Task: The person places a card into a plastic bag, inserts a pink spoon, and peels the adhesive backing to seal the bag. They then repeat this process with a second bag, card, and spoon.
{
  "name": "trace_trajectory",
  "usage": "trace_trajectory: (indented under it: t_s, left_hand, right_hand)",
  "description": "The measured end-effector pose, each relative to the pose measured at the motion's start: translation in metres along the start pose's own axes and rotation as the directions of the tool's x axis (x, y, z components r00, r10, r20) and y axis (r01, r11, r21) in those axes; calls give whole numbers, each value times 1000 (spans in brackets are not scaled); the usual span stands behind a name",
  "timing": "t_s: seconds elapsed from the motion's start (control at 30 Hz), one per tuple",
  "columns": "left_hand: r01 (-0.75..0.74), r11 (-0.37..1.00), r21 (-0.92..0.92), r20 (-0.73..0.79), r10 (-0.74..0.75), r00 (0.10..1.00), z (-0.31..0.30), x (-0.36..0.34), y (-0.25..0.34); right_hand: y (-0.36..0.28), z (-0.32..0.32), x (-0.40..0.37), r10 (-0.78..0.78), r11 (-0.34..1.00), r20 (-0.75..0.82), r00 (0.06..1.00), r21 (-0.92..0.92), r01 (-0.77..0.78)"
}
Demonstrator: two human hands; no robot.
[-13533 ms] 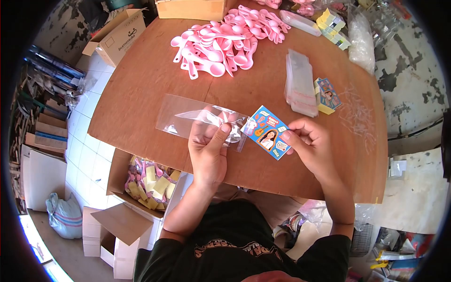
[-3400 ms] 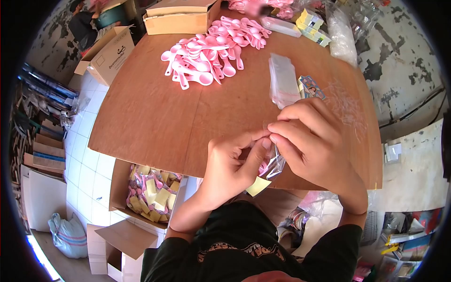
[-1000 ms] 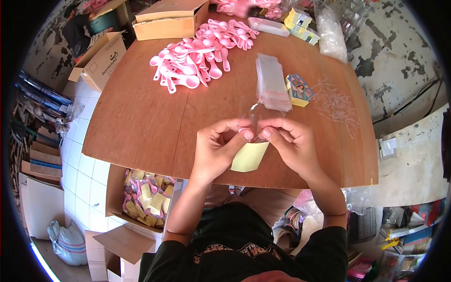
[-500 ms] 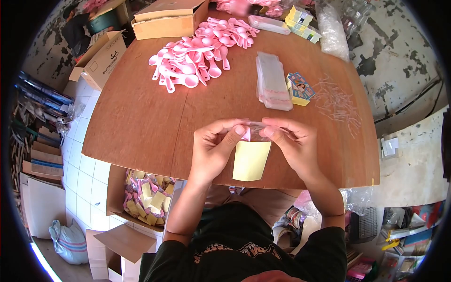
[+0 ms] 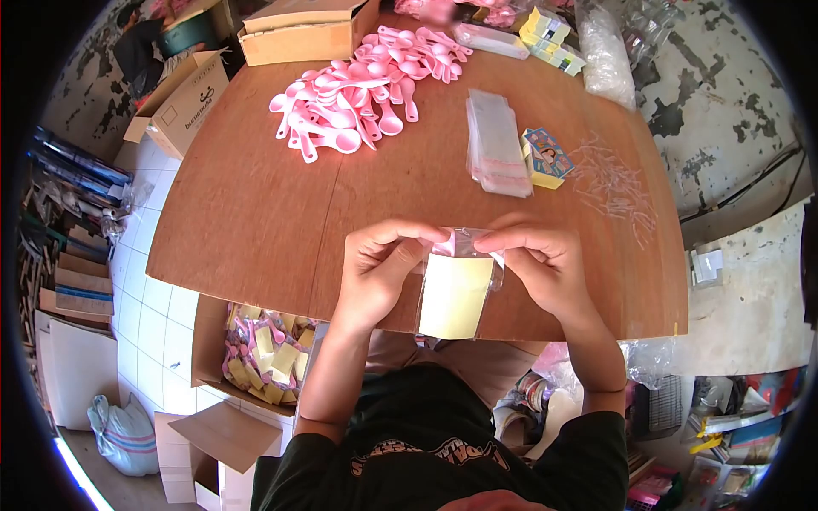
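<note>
My left hand (image 5: 375, 268) and my right hand (image 5: 541, 260) pinch the top corners of a clear plastic bag (image 5: 465, 242) above the table's near edge. A pale yellow card (image 5: 456, 298) hangs upright inside the bag. Something pink shows beside the card under my left fingertips, mostly hidden. Beyond my hands lies a heap of pink plastic spoons (image 5: 341, 106). To the right of the heap is a stack of flat clear bags (image 5: 494, 145), with a small blue and yellow box of cards (image 5: 547, 157) beside it.
Thin clear strips (image 5: 613, 183) are scattered at the table's right. A cardboard box (image 5: 298, 38) stands at the back. Below the left edge, an open carton (image 5: 209, 345) holds packed bags with yellow cards. Another person (image 5: 141, 51) sits at the far left.
The bag and card have come slightly lower and nearer to me. My hands have spread a little apart, and more of the bag's top now shows between them.
</note>
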State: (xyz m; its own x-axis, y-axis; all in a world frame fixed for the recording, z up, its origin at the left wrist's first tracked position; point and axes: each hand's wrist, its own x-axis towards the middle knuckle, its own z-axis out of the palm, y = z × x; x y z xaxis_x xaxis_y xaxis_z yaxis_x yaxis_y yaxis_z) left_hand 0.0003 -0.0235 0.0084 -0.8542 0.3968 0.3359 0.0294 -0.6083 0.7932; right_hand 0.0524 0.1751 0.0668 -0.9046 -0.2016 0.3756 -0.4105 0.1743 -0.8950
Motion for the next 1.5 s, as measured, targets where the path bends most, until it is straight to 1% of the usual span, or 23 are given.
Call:
trace_trajectory:
  t_s: [0.37,0.43,0.47,0.53,0.67,0.73,0.77,0.83,0.9,0.97,1.0,1.03,1.07,1.1,1.13,1.17,1.23,1.27,1.3,1.37,1.4,1.47,1.5]
  left_hand:
    - [-3,1000,-2,3,3,1000,-2,-1,6]
    - [99,970,-223,59,-88,994,-3,-1,10]
    - [100,970,-223,58,-89,994,-4,-2,7]
    - [-95,992,88,76,88,993,-5,-4,0]
    - [52,996,68,100,-58,993,-2,-12,19]
    - [81,970,228,111,-108,988,-14,-31,36]
    - [95,933,348,123,-146,982,-25,-42,47]
    - [-24,847,531,307,-166,937,-41,-58,73]
    - [-13,750,662,450,-383,807,-62,-75,86]
    - [93,474,875,293,-673,679,-80,-97,92]
    - [175,223,959,64,-773,632,-91,-111,90]
    - [168,217,961,66,-777,626,-99,-123,84]
    - [93,99,991,1,-686,727,-107,-135,78]
    - [34,-29,999,-45,-572,819,-114,-147,73]
    - [114,-37,993,-112,-630,769,-117,-152,71]
    - [108,-39,993,-109,-626,772,-117,-151,69]
    - [515,136,846,-211,-802,559,-94,-139,67]
    - [477,274,835,-83,-795,601,-89,-136,64]
    - [480,278,832,-86,-791,606,-81,-130,62]
    - [363,475,801,185,-775,605,-63,-114,57]
    - [364,479,799,183,-770,612,-57,-108,53]
    - [173,668,724,459,-653,602,-46,-95,44]
    - [171,670,722,460,-650,605,-40,-86,43]
  right_hand:
    - [-8,2,2,-52,974,37,998,-221,59]
    - [-6,6,2,-119,979,3,993,-164,117]
    - [-4,7,1,-117,980,3,993,-163,116]
    - [-2,9,0,-94,975,31,995,-197,98]
    - [-8,16,-1,-117,956,11,993,-269,116]
    - [-10,14,-2,-128,966,92,987,-212,145]
    - [-9,12,-3,-126,967,87,988,-210,141]
    - [-6,4,-7,17,962,19,1000,-274,-11]
    - [-1,-8,-1,87,885,-44,995,-454,-97]
    - [17,-29,15,-80,683,-22,997,-730,38]
    - [29,-39,20,-81,685,-34,996,-728,31]
    - [42,-48,24,-114,485,4,994,-873,59]
    - [54,-55,26,-135,252,52,990,-964,85]
    - [64,-60,28,-139,251,48,989,-964,82]
    - [74,-64,30,-95,176,66,993,-981,82]
    - [81,-66,31,-50,100,79,996,-991,83]
    - [94,-64,32,-34,94,73,997,-993,76]
    - [98,-63,33,-16,89,71,997,-993,72]
    - [99,-61,33,-18,87,79,997,-993,81]
    - [99,-58,34,-17,38,77,997,-996,77]
    - [99,-57,34,-20,36,86,996,-996,86]
    - [99,-58,33,-78,27,50,996,-998,52]
    - [95,-57,32,-79,23,53,995,-998,55]
